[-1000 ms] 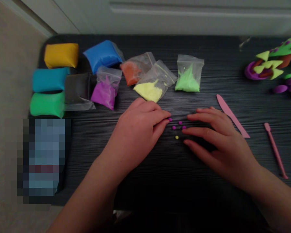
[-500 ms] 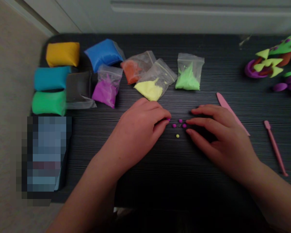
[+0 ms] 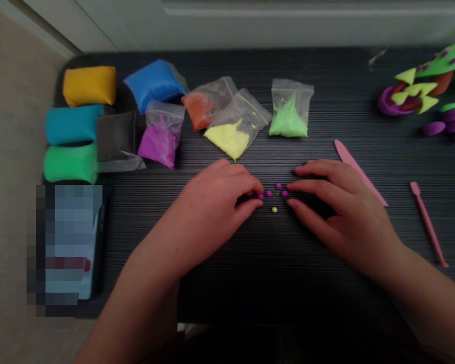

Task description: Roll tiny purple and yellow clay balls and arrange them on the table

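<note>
A small purple clay ball (image 3: 260, 196) sits between the thumb and index fingertip of my left hand (image 3: 208, 212), close to the tabletop. Three other purple balls (image 3: 278, 186) lie in a loose group just to its right. Below them is a tiny yellow clay ball (image 3: 274, 210). My right hand (image 3: 349, 212) rests on the right with its fingers spread, holding nothing. Its index fingertip is beside the rightmost purple ball; whether they touch I cannot tell. A pink clay knife (image 3: 360, 172) lies behind that hand, partly beside its knuckles.
Bags of purple (image 3: 159, 144), orange (image 3: 199, 108), yellow (image 3: 229, 139) and light green clay (image 3: 289, 121) lie beyond my hands. Wrapped clay blocks (image 3: 89, 86) and a phone (image 3: 70, 242) stand left. At right are a pink stick tool (image 3: 428, 225) and clay figures (image 3: 409, 98).
My left thumb and index finger have parted slightly, and the purple ball between them shows more and sits lower. My right hand keeps its pose. The whole view has shifted a little.
</note>
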`<state>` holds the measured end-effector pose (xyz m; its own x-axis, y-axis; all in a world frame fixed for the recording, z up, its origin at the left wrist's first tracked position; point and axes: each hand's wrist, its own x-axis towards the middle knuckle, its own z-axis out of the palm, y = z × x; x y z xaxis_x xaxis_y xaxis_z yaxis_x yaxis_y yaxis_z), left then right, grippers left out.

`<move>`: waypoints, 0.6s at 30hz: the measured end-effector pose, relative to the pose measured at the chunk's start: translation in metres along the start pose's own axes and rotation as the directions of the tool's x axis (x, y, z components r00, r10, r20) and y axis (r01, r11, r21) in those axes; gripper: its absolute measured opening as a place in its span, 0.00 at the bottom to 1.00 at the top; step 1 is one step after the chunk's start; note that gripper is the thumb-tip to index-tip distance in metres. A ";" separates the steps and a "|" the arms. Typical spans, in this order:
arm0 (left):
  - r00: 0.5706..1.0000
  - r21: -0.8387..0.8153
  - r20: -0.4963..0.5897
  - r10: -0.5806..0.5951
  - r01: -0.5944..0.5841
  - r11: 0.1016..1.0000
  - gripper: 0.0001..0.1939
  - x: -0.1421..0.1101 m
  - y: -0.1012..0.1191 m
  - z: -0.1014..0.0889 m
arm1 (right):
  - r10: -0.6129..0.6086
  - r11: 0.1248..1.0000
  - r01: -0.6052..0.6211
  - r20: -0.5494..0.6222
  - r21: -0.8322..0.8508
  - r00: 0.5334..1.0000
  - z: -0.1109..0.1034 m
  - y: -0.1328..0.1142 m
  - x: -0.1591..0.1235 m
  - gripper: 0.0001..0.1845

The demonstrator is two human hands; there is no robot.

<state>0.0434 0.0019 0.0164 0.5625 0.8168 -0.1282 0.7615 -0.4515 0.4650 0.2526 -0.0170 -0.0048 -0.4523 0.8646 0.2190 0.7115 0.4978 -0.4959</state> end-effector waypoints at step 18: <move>1.000 0.022 0.010 -0.011 0.011 1.000 0.09 0.000 0.002 -0.001 | -0.030 1.000 0.029 -0.028 -0.011 0.999 0.005 -0.002 0.004 0.08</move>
<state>0.0448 0.0018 0.0180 0.5574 0.8180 -0.1421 0.7744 -0.4505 0.4443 0.2462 -0.0150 -0.0074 -0.4580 0.8510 0.2571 0.7037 0.5238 -0.4801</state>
